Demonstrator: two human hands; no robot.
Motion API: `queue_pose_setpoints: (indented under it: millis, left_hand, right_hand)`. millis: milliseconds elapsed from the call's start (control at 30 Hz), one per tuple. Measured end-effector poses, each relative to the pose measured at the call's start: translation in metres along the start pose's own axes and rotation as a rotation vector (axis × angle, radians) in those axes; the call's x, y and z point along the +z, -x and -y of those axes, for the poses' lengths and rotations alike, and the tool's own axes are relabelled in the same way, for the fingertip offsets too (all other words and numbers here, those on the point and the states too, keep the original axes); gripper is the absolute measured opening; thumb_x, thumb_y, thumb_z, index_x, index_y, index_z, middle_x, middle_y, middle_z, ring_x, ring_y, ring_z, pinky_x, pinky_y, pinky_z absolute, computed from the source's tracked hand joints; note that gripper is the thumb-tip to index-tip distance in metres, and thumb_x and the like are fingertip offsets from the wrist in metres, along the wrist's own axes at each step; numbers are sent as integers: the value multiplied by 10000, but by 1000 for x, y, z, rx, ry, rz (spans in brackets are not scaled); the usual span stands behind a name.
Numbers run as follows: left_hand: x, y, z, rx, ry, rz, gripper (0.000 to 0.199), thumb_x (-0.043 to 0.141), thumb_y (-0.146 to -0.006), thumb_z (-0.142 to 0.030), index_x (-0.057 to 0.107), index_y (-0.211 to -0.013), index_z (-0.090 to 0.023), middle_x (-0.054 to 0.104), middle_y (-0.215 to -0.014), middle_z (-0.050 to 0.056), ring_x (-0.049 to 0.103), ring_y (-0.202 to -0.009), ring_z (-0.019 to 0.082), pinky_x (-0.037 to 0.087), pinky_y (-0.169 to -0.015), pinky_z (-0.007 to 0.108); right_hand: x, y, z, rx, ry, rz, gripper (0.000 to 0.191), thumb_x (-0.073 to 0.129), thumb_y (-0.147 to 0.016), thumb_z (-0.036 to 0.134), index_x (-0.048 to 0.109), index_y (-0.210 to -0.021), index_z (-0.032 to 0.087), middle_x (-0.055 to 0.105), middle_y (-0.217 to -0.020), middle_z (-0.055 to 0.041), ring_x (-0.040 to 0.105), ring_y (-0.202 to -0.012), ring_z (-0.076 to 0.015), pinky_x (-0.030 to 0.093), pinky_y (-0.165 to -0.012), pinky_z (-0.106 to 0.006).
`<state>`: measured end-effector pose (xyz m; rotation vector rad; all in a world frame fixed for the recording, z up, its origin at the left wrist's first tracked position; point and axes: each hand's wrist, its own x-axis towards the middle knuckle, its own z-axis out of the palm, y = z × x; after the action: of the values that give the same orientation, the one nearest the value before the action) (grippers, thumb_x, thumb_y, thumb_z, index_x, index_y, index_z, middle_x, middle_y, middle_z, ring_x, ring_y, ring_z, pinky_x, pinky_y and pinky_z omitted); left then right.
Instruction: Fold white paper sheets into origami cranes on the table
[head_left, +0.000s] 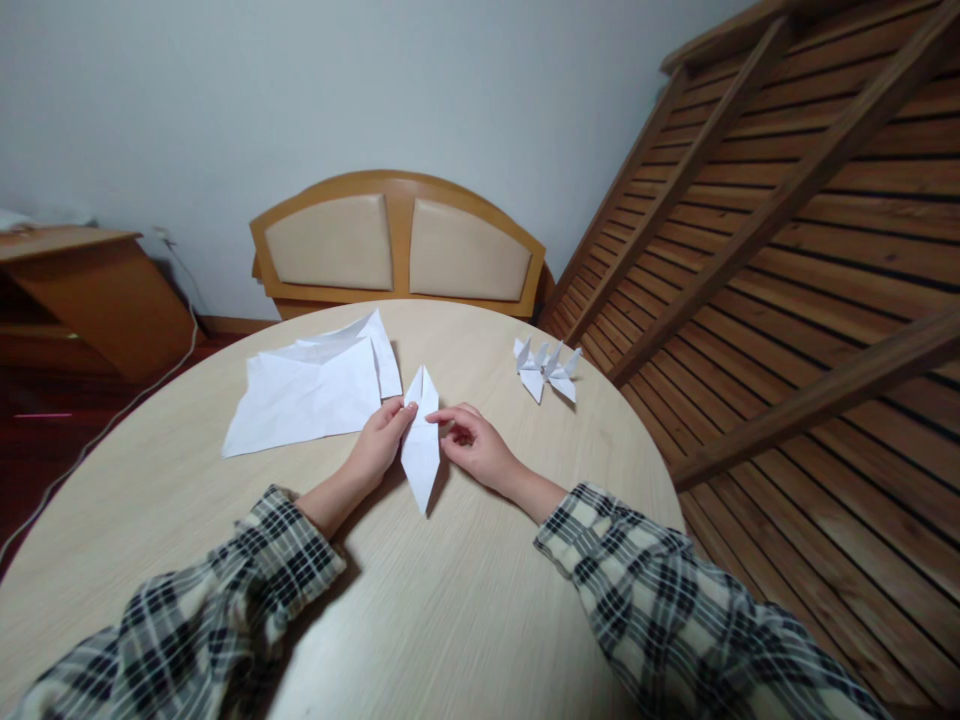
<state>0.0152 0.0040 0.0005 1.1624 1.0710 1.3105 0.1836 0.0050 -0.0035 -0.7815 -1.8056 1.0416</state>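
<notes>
A white folded paper (422, 455), long and diamond-shaped with a slit at its far end, is held a little above the round table. My left hand (381, 440) pinches its left edge, thumb on top. At the right edge, the index fingertip of my right hand (476, 446) touches the paper, with the other fingers curled and apart from the thumb. Behind my left hand lie white paper sheets (311, 395), partly overlapping and creased. Two white folded paper figures (544, 370) with pointed tips stand side by side at the back right.
The pale round table (450, 620) fills the foreground. Beyond it stands a wooden headboard (401, 240) with cream panels. A slatted wooden frame (787, 250) leans at the right. On the left are a wooden desk (97, 290) and a cable (161, 375).
</notes>
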Motion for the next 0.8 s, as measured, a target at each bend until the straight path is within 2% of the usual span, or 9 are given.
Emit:
queue_pose_setpoints:
  millis: [167, 367, 567, 800]
  left_hand:
    - [1, 1, -1, -7, 43, -10, 193, 650, -730, -339, 576, -772, -166, 527, -630, -28, 454, -547, 108, 343, -493, 221]
    - [1, 1, -2, -17, 28, -2, 193, 639, -742, -338, 575, -793, -163, 537, -647, -31, 453, -550, 108, 347, -506, 225]
    - [0, 0, 0, -3, 36, 2, 176, 629, -745, -326, 592, -798, -162, 564, -678, -16, 477, -579, 118, 370, -532, 234]
    - [3, 1, -5, -32, 35, 31, 186, 632, -732, -317, 620, -832, -160, 577, -694, -11, 483, -600, 121, 382, -554, 234]
  right_hand:
    - [-1, 0, 4, -36, 38, 13, 358, 512, -767, -2, 639, -1014, 225, 497, -942, -10, 536, -768, -95, 475, -694, -255]
    - [-2, 0, 3, -38, 129, -22, 339, 523, -772, 14, 652, -998, 231, 512, -938, -21, 535, -783, -113, 473, -671, -255]
    - [-3, 0, 1, -27, 135, -6, 340, 554, -767, 32, 651, -1020, 236, 514, -951, -19, 513, -704, -95, 468, -646, -258]
    - [-3, 0, 3, -29, 139, -13, 370, 539, -741, -16, 681, -968, 240, 526, -954, -23, 527, -771, -116, 466, -683, -273]
